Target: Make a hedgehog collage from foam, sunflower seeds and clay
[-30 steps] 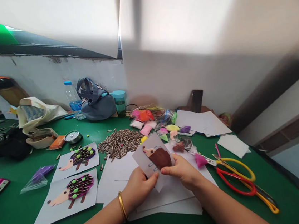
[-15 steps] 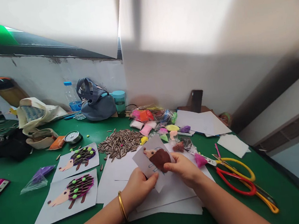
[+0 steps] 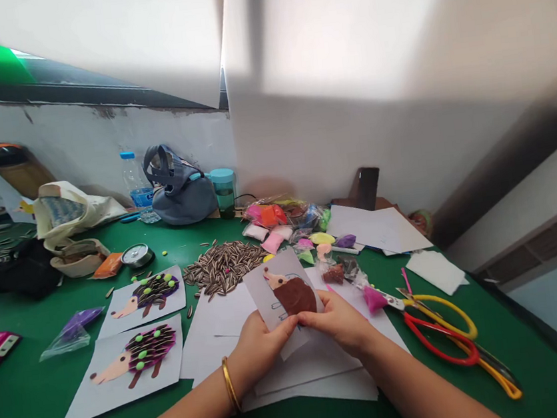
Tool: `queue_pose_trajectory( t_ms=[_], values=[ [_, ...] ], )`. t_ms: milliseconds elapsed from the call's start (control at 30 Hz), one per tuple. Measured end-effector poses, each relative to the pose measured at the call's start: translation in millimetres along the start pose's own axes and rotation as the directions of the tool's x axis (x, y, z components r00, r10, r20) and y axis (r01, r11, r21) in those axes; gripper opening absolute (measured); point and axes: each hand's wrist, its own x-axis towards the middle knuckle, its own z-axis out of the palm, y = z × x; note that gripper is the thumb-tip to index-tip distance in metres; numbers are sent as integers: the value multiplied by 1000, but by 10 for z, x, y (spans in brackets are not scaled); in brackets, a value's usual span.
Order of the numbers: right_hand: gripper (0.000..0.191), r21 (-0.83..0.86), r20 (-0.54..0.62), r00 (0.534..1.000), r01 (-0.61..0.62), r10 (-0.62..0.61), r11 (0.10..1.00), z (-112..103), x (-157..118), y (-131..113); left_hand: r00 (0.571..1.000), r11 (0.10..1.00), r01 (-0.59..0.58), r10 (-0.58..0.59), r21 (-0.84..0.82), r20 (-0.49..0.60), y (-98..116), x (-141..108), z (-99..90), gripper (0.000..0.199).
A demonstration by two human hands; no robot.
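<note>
We grasp the card [image 3: 288,290] by its lower part between left hand [image 3: 260,346] and right hand [image 3: 342,324], holding it above the paper [image 3: 320,360]; our thumbs, apart half a second ago, now meet, and the card tilts more upright. Seeds [image 3: 225,267] lie beyond its left edge, while green table [image 3: 526,315] shows between the paper's lower right edge and the scissors [image 3: 439,327]

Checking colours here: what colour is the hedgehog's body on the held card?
The hedgehog's body is brown, best seen in the head view.
</note>
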Motion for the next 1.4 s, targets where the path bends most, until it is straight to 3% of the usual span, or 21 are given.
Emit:
queue_pose_trajectory(
  t_ms=[133,300,467,767,900,1200,1400],
  values=[
    [43,17,12,1000,1,-2,1000,22,-4,-3,1000,999,21,-22,-29,-22,-23,3,1,45],
    [42,23,24,999,23,-24,999,-2,-12,8,999,991,47,-44,-126,25,-29,22,-29,52],
    [40,-15,11,1000,17,-17,1000,-9,-22,18,992,972,126,-124,-198,23,-54,33,-44,61],
    [48,-57,-16,1000,13,-14,998,26,-5,46,998,980,60,-62,-192,-5,-47,45,-19,48],
    [46,-55,-70,997,-37,33,998,45,6,46,997,982,59,-66,-178,-35,-14,29,-8,50],
    [39,-82,-83,996,11,-18,997,-13,30,58,995,990,51,-61,-131,-73,7,22,-6,47],
    [39,-60,6,1000,-10,10,998,-47,4,31,999,996,42,-44,-82,-19,13,8,7,42]
  ],
)
